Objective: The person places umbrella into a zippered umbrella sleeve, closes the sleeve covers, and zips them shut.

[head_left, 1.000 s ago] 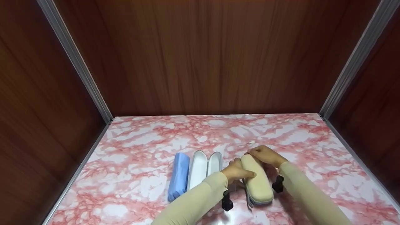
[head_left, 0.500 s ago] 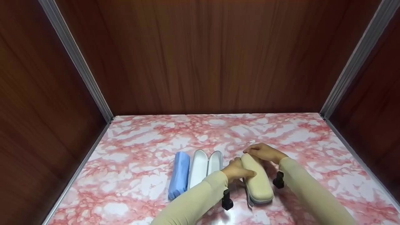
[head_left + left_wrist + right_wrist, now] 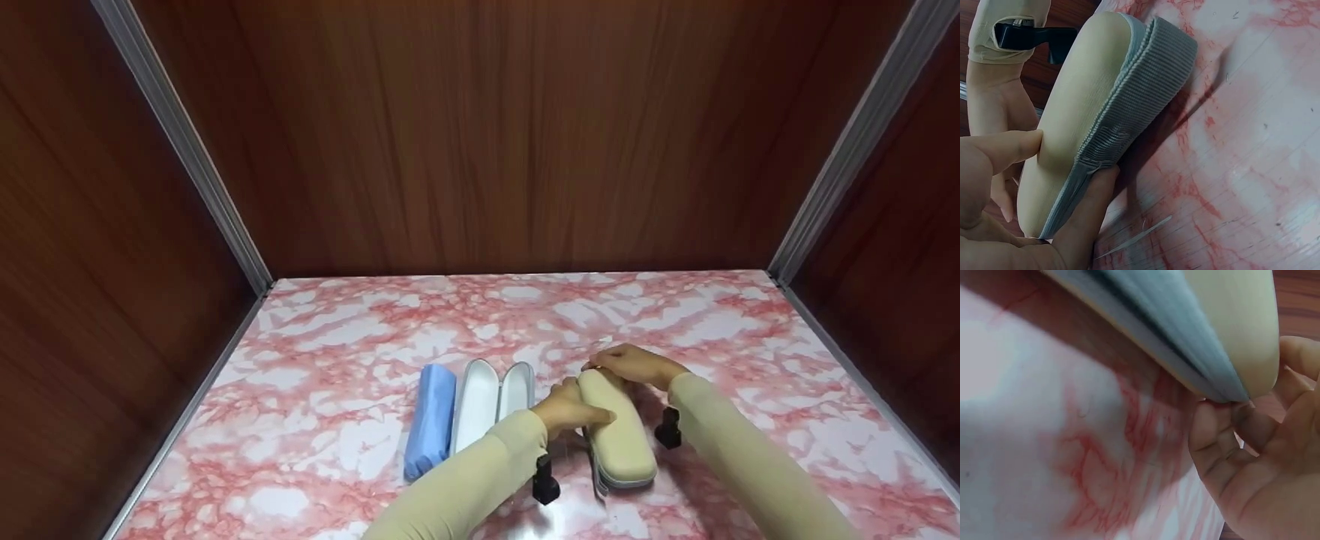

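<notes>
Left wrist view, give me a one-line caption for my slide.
Left grip holding a beige case with a ribbed grey strap, red-and-white marbled surface beyond.

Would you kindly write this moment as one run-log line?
left hand: grips beige case | right hand: pinches at its far end | open case: left of beige case | blue bundle: beside open case

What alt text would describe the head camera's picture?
A person's left hand grips a cream case while the right hand pinches its far end, on a marbled red-and-white table. Left of them lie an open case, white inside, and a blue bundle.
</notes>
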### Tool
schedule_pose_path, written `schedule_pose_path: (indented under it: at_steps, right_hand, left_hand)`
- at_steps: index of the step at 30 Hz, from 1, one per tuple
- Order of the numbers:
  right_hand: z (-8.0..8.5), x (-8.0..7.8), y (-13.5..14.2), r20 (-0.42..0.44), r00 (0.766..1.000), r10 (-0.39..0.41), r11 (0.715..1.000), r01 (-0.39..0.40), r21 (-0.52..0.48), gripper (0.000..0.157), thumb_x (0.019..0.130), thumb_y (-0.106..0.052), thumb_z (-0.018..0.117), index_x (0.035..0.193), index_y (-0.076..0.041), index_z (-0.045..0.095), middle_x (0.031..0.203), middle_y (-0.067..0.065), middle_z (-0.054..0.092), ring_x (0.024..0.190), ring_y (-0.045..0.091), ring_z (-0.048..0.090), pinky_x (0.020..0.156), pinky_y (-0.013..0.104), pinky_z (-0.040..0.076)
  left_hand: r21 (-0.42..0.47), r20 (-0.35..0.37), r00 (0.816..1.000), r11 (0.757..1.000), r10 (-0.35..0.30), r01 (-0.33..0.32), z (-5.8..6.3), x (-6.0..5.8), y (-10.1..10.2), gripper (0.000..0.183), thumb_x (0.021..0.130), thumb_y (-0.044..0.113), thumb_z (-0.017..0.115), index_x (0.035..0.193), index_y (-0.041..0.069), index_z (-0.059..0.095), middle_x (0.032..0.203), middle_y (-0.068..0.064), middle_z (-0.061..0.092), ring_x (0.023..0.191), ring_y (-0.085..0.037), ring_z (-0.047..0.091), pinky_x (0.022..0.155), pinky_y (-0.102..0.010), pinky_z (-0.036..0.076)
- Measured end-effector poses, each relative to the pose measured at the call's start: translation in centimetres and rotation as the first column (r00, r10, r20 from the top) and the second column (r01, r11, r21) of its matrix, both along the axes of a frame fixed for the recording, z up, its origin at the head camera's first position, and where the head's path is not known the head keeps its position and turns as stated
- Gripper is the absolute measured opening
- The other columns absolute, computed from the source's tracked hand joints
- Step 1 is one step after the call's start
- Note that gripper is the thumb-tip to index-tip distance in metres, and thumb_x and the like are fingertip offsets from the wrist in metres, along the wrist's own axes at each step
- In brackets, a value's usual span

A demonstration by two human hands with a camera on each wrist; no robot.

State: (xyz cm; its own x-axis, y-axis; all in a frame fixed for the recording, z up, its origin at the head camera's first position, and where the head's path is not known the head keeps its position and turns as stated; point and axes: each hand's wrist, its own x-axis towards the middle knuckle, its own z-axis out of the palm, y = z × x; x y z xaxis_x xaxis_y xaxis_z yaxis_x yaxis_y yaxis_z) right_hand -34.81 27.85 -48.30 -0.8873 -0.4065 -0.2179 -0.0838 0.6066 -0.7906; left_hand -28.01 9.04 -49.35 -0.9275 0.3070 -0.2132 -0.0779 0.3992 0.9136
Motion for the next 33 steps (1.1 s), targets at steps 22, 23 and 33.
schedule_pose_path:
  at_steps: [22, 23, 33]
  right_hand:
    - [-0.44, -0.84, 0.30, -0.108, 0.979, -0.174, 0.984, 0.168, -0.061, 0.024, 0.094, -0.013, 0.069, 0.108, 0.007, 0.072, 0.098, 0.010, 0.073, 0.079, 0.013, 0.063, 0.071, 0.029, 0.054]
    - [-0.40, -0.83, 0.34, -0.105, 0.979, -0.172, 0.984, 0.167, -0.061, 0.024, 0.094, -0.012, 0.069, 0.108, 0.007, 0.071, 0.097, 0.010, 0.072, 0.078, 0.014, 0.064, 0.071, 0.030, 0.054]
    - [0.24, -0.16, -0.61, -0.179, 0.962, -0.207, 0.976, 0.215, 0.025, 0.020, 0.090, -0.006, 0.068, 0.104, 0.007, 0.070, 0.080, 0.006, 0.067, 0.062, 0.014, 0.061, 0.063, 0.037, 0.056]
  left_hand:
    - [0.006, 0.001, 1.000, 1.000, 0.025, -0.025, -0.39, -0.27, 0.22, 0.063, 0.074, 0.014, 0.085, 0.125, -0.003, 0.052, 0.116, -0.015, 0.052, 0.103, -0.026, 0.050, 0.086, -0.039, 0.053]
    - [0.005, 0.008, 1.000, 1.000, 0.027, -0.027, -0.40, -0.27, 0.24, 0.064, 0.074, 0.014, 0.085, 0.126, -0.003, 0.052, 0.117, -0.015, 0.051, 0.103, -0.026, 0.050, 0.086, -0.039, 0.053]
    - [0.067, 0.027, 0.999, 0.997, 0.042, -0.044, -0.40, 0.09, 0.11, 0.060, 0.073, 0.009, 0.084, 0.122, -0.004, 0.051, 0.115, -0.016, 0.048, 0.100, -0.028, 0.050, 0.073, -0.041, 0.058]
